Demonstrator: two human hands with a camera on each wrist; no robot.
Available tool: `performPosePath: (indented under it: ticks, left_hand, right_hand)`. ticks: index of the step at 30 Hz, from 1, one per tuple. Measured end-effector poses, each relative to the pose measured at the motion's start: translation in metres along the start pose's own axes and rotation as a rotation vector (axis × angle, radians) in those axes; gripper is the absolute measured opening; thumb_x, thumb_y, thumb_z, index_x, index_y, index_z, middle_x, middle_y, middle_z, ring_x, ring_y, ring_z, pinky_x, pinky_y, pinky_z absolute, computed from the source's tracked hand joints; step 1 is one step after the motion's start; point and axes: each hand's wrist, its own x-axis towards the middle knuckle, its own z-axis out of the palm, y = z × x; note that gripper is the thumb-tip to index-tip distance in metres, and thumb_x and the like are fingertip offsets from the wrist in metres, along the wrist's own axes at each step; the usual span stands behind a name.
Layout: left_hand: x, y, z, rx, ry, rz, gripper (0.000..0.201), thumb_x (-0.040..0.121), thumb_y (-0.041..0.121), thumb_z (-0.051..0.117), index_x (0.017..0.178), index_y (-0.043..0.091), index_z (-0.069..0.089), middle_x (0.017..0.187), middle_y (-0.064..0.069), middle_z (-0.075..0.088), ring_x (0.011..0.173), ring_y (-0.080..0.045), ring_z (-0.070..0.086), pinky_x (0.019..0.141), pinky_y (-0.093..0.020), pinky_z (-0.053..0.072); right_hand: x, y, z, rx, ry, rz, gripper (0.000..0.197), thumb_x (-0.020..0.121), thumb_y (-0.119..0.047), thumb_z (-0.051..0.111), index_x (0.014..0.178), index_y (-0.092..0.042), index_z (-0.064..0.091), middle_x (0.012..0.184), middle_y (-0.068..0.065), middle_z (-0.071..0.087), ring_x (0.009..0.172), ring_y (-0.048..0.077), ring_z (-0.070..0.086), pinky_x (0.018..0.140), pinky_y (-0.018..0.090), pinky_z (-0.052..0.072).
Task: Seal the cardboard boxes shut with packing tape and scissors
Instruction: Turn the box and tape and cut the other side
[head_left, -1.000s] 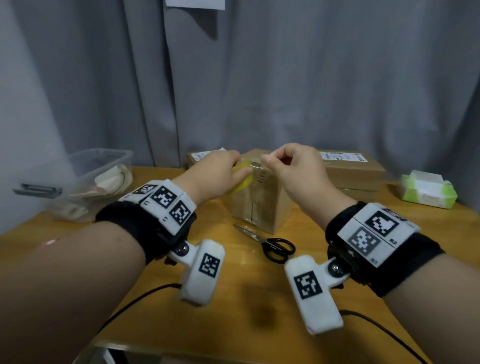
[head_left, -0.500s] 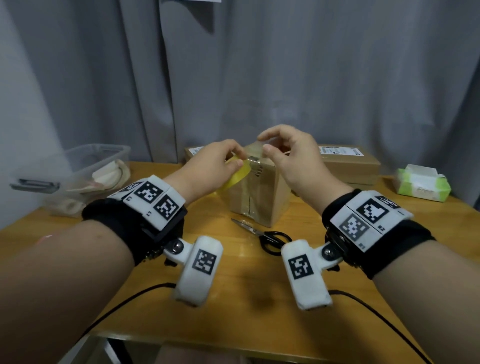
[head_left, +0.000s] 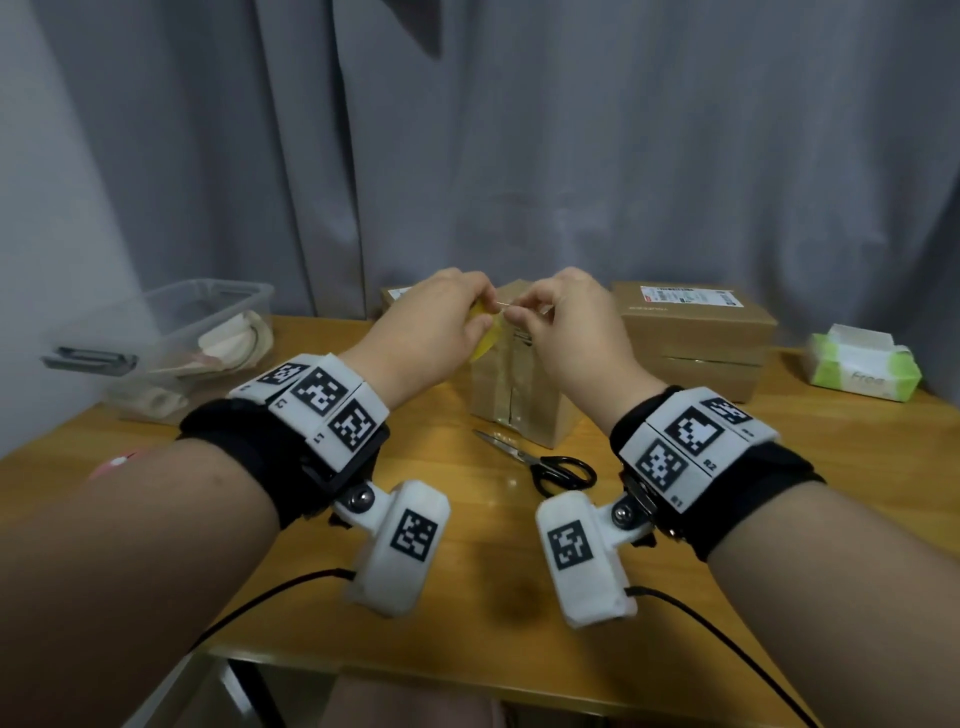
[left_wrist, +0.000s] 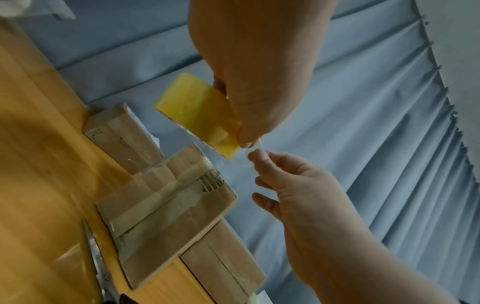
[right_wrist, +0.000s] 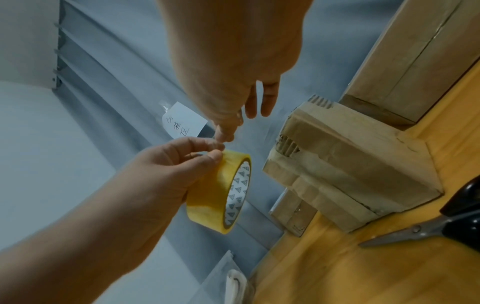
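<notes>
The yellow packing tape roll (right_wrist: 221, 193) is gripped in the left hand (head_left: 421, 332), held in the air above the small cardboard box (head_left: 519, 395) on the desk (head_left: 467, 597). Its free end is pinched by the right hand (head_left: 566, 332). The end should be drawn out straight and taut, judged long enough for the seam, before the scissors (head_left: 545, 462) lying beside the box are taken up.
</notes>
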Motion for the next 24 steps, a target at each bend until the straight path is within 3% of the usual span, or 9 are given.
performPosePath:
  ticks: [3, 7, 8, 11, 14, 17, 20, 22, 24]
  left_hand:
    - [-0.004, -0.010, 0.004, 0.049, -0.042, 0.007, 0.019, 0.094, 0.021, 0.052, 0.111, 0.017, 0.060, 0.099, 0.005, 0.047, 0.090, -0.012, 0.048, 0.076, -0.021, 0.033]
    - [-0.014, -0.042, 0.011, 0.097, -0.109, -0.084, 0.018, 0.093, 0.018, 0.053, 0.109, 0.015, 0.060, 0.111, -0.004, 0.057, 0.103, -0.022, 0.055, 0.085, -0.031, 0.042]
    - [-0.016, -0.053, 0.015, 0.118, -0.142, -0.129, 0.018, 0.092, 0.017, 0.053, 0.109, 0.014, 0.060, 0.112, -0.006, 0.057, 0.103, -0.024, 0.056, 0.085, -0.034, 0.043]
    - [-0.025, -0.082, 0.032, 0.214, -0.282, -0.242, 0.018, 0.093, 0.016, 0.050, 0.109, 0.016, 0.058, 0.111, -0.009, 0.057, 0.100, -0.028, 0.056, 0.083, -0.037, 0.046]
    - [-0.032, -0.096, 0.052, 0.324, -0.435, -0.309, 0.032, 0.092, 0.011, 0.044, 0.122, 0.021, 0.051, 0.118, -0.008, 0.057, 0.102, -0.027, 0.057, 0.082, -0.038, 0.048]
    - [-0.035, -0.104, 0.065, 0.315, -0.560, -0.351, 0.061, 0.091, 0.005, 0.043, 0.145, 0.024, 0.025, 0.119, -0.010, 0.060, 0.102, -0.026, 0.060, 0.084, -0.038, 0.051]
    - [-0.031, -0.101, 0.066, 0.330, -0.639, -0.383, 0.065, 0.093, 0.019, 0.050, 0.149, 0.024, 0.018, 0.126, -0.010, 0.055, 0.110, -0.027, 0.056, 0.090, -0.039, 0.049]
    - [-0.015, -0.092, 0.060, 0.387, -0.566, -0.360, 0.063, 0.092, 0.037, 0.054, 0.146, 0.021, 0.026, 0.133, -0.012, 0.045, 0.121, -0.030, 0.046, 0.096, -0.041, 0.044]
    - [0.010, -0.076, 0.051, 0.261, -0.340, -0.323, 0.056, 0.093, 0.044, 0.050, 0.140, 0.016, 0.037, 0.135, -0.014, 0.040, 0.126, -0.032, 0.037, 0.104, -0.041, 0.035]
  right_hand:
    - [-0.004, 0.007, 0.010, -0.122, -0.044, 0.000, 0.029, 0.091, -0.034, 0.062, 0.085, -0.007, 0.070, 0.104, 0.003, 0.050, 0.096, 0.018, 0.049, 0.081, 0.028, 0.041]
    - [-0.010, 0.029, 0.003, -0.138, -0.119, 0.071, 0.039, 0.097, -0.033, 0.053, 0.065, -0.013, 0.062, 0.064, -0.007, 0.047, 0.059, 0.008, 0.044, 0.059, 0.025, 0.031]
    - [-0.011, 0.034, 0.000, -0.108, -0.084, 0.062, 0.039, 0.098, -0.031, 0.050, 0.063, -0.018, 0.058, 0.063, -0.008, 0.046, 0.059, 0.005, 0.044, 0.060, 0.026, 0.031]
    - [-0.008, 0.043, -0.002, -0.138, 0.001, 0.069, 0.027, 0.098, -0.037, 0.046, 0.104, -0.020, 0.067, 0.105, 0.001, 0.052, 0.103, 0.018, 0.050, 0.089, 0.033, 0.040]
    - [0.006, 0.045, 0.001, -0.303, -0.158, 0.122, 0.045, 0.096, -0.048, 0.045, 0.135, -0.026, 0.050, 0.142, 0.006, 0.037, 0.134, 0.026, 0.030, 0.110, 0.041, 0.024]
    - [0.027, 0.045, 0.003, -0.308, -0.267, 0.172, 0.052, 0.098, -0.055, 0.029, 0.146, -0.035, 0.034, 0.158, 0.003, 0.020, 0.145, 0.027, 0.012, 0.116, 0.051, 0.006]
    - [0.043, 0.057, 0.015, -0.228, -0.421, 0.336, 0.051, 0.099, -0.057, 0.016, 0.147, -0.045, 0.025, 0.162, -0.001, 0.003, 0.147, 0.034, -0.001, 0.112, 0.062, -0.003]
    - [0.046, 0.067, 0.022, -0.107, -0.459, 0.388, 0.050, 0.100, -0.053, 0.024, 0.147, -0.040, 0.029, 0.162, 0.004, 0.001, 0.147, 0.036, 0.002, 0.117, 0.056, 0.002]
    - [0.046, 0.071, 0.025, -0.041, -0.433, 0.381, 0.048, 0.100, -0.050, 0.031, 0.146, -0.037, 0.034, 0.161, 0.006, 0.003, 0.147, 0.033, 0.005, 0.118, 0.047, 0.005]
